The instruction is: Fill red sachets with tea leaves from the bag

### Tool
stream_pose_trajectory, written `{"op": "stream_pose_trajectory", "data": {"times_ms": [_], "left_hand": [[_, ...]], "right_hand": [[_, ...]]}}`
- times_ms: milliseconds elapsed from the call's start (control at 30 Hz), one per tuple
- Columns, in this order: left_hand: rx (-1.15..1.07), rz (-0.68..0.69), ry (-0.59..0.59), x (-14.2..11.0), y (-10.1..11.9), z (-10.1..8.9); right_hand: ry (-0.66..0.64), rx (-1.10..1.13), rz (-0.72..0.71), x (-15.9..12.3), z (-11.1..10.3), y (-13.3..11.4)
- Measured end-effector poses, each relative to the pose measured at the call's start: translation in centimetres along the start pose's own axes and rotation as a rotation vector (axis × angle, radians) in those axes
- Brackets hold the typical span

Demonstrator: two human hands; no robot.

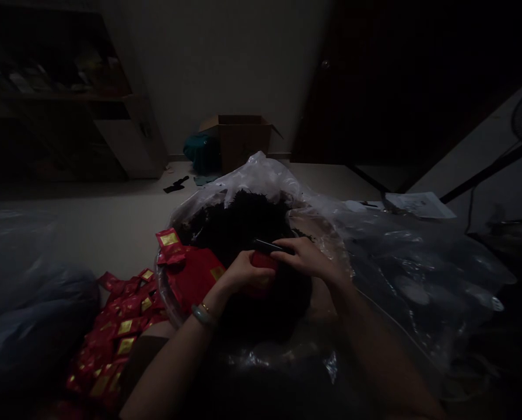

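The light is dim. A big clear plastic bag (265, 169) stands open before me, filled with a heap of dark, dry, leafy stuff (252, 213) that looks like tea leaves. Over this heap my left hand (243, 271) is closed around a small red packet (264, 262). My right hand (302, 255) grips a slim dark tool (263, 245) with a shiny edge, held just above the packet; its exact kind is too dark to tell. At the bag's left side lies a larger red bag (195, 280), with a red and gold packet (169, 242) on its edge.
Many red and gold packets (125, 326) are piled at the lower left. Clear plastic sheeting (401, 262) spreads to the right, near a paper sheet (421, 205). An open cardboard box (246, 143) and a teal bundle (202, 153) stand by the wall.
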State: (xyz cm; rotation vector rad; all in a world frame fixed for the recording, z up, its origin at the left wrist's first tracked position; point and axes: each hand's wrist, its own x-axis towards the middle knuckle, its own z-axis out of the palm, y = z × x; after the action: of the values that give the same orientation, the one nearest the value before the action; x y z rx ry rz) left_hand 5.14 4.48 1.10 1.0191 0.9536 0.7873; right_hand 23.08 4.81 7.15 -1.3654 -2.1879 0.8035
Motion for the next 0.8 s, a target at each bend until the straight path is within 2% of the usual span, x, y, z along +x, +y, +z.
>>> {"op": "stream_pose_trajectory", "data": {"times_ms": [433, 500, 667, 800], "left_hand": [[-0.019, -0.005, 0.005, 0.0, 0.1, -0.1], [-0.035, -0.002, 0.01, -0.1, 0.2, -0.1], [-0.132, 0.018, 0.038, -0.3, 0.6, 0.2], [-0.2, 0.03, 0.041, -0.3, 0.6, 0.6]], "right_hand": [[0.026, 0.076, 0.007, 0.1, -0.2, 0.5], [0.076, 0.162, 0.049, 0.1, -0.4, 0.8], [0.165, 0.485, 0.293, 0.2, -0.3, 0.5], [0.18, 0.624, 0.299, 0.7, 1.2, 0.0]]}}
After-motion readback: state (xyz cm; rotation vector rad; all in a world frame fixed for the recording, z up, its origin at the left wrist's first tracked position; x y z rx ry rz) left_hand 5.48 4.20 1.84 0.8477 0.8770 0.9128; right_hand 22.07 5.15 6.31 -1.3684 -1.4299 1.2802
